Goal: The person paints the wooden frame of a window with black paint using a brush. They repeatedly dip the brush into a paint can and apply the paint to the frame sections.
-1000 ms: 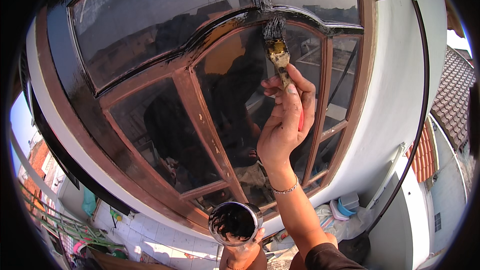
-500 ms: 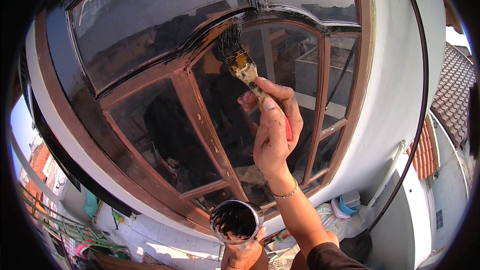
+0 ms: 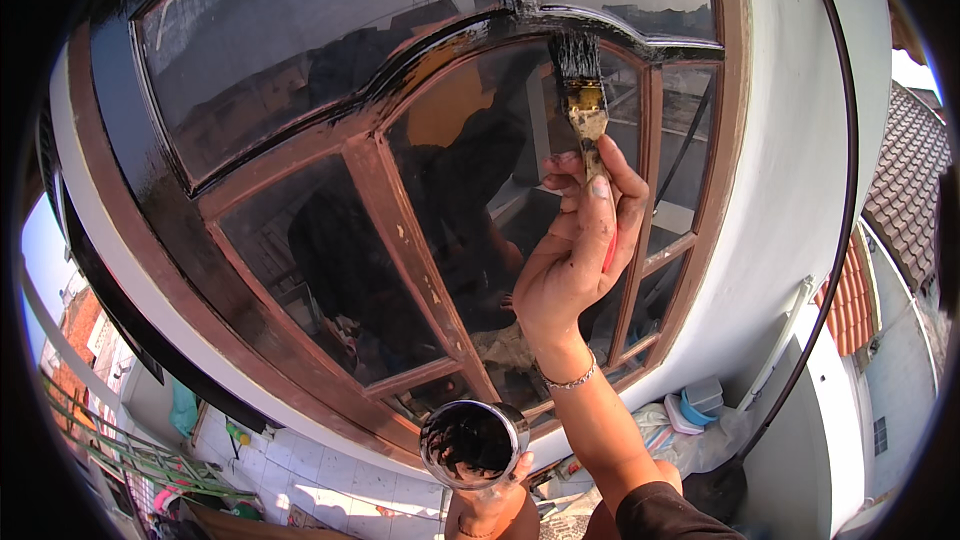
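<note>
One large window [image 3: 408, 240] in a brown wooden frame fills most of the view, its glass panes reflecting sky, rooftops and a pylon. A white wall [image 3: 790, 140] runs along its right side, and pale floor tiles [image 3: 290, 480] show at the lower left. A long black pole [image 3: 853, 160] curves down beside the wall. Near the wall's foot sit small blue and grey tubs [image 3: 692, 408].

Across the upper part of the window, a curved rail [image 3: 475, 40] is mostly coated in wet-looking black, with an orange-brown patch left of its middle; the uprights below it are brown.

The right hand [image 3: 580, 250] reaches up in front of the central pane, closed around a paintbrush [image 3: 587, 125]. Thumb and forefinger pinch the handle, and its red end shows beside the palm. The brush head stands above the grip, bristles upward and nearly upright; their tips overlap the rail's lower edge, though how firmly they press cannot be told.

Low and left of that hand, well apart from the brush, the left hand [image 3: 490, 510] clasps a round cup [image 3: 519, 427] from beneath and the right, its thumb by the rim; its other fingers are mostly hidden. Black paint [image 3: 470, 445] lies inside. Smallest is a chain bracelet [image 3: 572, 381] around the right wrist.
</note>
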Demonstrator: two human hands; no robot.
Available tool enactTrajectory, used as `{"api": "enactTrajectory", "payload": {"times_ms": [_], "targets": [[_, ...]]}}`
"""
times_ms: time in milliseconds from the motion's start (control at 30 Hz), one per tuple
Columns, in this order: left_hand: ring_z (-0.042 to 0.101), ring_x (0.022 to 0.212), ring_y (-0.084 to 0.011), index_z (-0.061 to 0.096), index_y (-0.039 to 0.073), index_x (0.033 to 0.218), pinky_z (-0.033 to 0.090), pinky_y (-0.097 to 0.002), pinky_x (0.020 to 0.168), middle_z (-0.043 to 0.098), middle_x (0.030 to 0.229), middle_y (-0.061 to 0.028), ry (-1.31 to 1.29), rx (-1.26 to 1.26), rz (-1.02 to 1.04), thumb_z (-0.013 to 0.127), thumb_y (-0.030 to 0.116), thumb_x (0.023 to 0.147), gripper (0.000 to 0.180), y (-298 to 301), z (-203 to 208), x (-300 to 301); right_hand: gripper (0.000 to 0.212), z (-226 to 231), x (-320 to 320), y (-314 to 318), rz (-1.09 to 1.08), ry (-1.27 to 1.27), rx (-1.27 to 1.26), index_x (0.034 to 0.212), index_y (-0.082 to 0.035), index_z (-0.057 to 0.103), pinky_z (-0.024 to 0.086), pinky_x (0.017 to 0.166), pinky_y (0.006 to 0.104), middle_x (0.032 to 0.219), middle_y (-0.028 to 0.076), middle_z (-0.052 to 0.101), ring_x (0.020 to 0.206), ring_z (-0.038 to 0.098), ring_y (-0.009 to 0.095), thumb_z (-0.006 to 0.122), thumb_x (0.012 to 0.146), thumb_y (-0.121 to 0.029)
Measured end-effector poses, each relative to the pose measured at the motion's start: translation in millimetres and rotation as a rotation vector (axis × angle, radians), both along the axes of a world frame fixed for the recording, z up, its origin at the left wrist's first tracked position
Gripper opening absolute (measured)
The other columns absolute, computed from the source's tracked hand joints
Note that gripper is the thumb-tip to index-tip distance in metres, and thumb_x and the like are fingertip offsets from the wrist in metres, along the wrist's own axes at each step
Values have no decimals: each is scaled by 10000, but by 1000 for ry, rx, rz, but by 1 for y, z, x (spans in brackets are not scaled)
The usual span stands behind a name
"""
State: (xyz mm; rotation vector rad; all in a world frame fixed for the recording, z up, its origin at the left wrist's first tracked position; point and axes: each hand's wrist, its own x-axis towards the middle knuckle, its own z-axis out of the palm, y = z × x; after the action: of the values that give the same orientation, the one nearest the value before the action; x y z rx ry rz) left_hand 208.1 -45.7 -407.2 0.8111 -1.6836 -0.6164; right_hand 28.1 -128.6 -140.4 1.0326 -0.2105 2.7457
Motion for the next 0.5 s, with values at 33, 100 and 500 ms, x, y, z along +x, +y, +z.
{"api": "enactTrajectory", "payload": {"times_ms": [33, 100, 500], "targets": [[663, 1082, -232, 614, 22, 1246, 513, -404, 986, 706, 1169, -72, 8, -21, 15, 856, 302, 820, 564, 1, 9, -2, 333, 4, -3, -1, 23, -55, 66, 1303, 84, 558, 523, 890, 342, 1094, 166, 673, 990, 669, 213, 479, 1050, -117], [646, 1100, -245, 564, 9, 1281, 506, -409, 996, 676, 1197, -89, -44, -47, 2, 874, 328, 799, 656, 1, 17, -1, 336, 4, 6, 2, 89, 69, 186, 1298, 86, 565, 523, 891, 341, 1091, 162, 666, 988, 664, 210, 486, 1046, -121], [658, 1114, -266, 540, 30, 1324, 499, -445, 1025, 678, 1219, -82, -169, -93, -17, 818, 357, 854, 636, 0, -2, 7, 347, 1, 8, 5, 174, 198, 215, 1297, 105, 567, 504, 900, 334, 1059, 165, 652, 973, 645, 202, 480, 1039, -110]]}}
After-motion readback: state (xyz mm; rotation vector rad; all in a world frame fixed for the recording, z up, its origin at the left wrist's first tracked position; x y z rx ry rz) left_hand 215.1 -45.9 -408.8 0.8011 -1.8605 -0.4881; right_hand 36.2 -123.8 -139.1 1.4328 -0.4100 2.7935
